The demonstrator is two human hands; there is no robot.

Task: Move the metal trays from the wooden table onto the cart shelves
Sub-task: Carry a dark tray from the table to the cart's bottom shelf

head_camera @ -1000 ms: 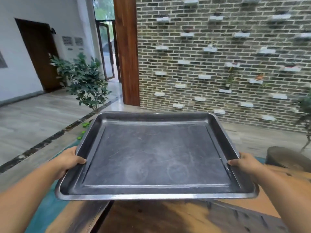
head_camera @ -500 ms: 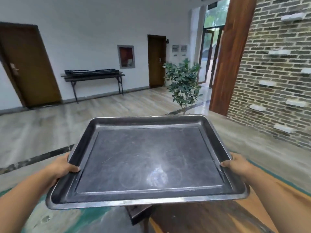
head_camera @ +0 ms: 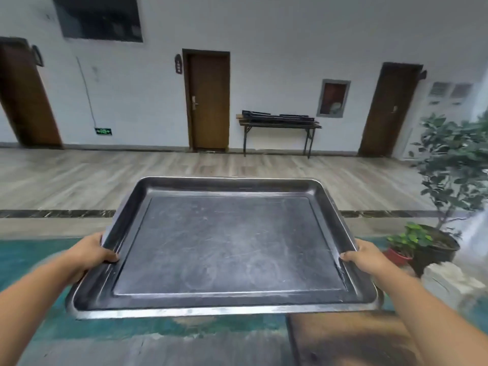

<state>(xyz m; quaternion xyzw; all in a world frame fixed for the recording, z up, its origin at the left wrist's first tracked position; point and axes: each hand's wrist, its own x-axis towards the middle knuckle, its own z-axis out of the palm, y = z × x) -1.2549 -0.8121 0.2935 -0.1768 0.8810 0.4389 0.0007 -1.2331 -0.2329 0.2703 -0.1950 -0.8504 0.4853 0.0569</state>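
One metal tray (head_camera: 227, 247) is being carried in the air by two hands, held roughly level in front of the person, short sides to left and right. The left hand (head_camera: 92, 250) is clamping the tray's left rim, thumb lying over the inner slope, fingers hidden beneath. The right hand (head_camera: 364, 257) is clamping the right rim in the same way, thumb on top, fingers out of sight under the edge. The tray is empty; its flat bottom is showing scratches and dull circular marks.

Below the near right corner of the tray, one wooden desk (head_camera: 351, 339) is showing only its corner; the tray is hanging above and beyond that corner, not touching it. Teal flooring (head_camera: 31, 260) is lying under the tray and to the left.

Background count: three brown doors (head_camera: 210, 101) are standing along the white wall. One dark folding table (head_camera: 280, 126) is standing against that wall between the middle and right doors, carrying a stack of flat dark items; how many, I cannot tell. One green exit sign (head_camera: 103, 131) is sitting low on the wall. Two potted plants are standing at the right: a tall leafy one in a dark pot (head_camera: 438, 249) and a small one in a red pot (head_camera: 397, 256) just beside it. One pale stone block (head_camera: 446, 281) is lying near the pots, blurred.
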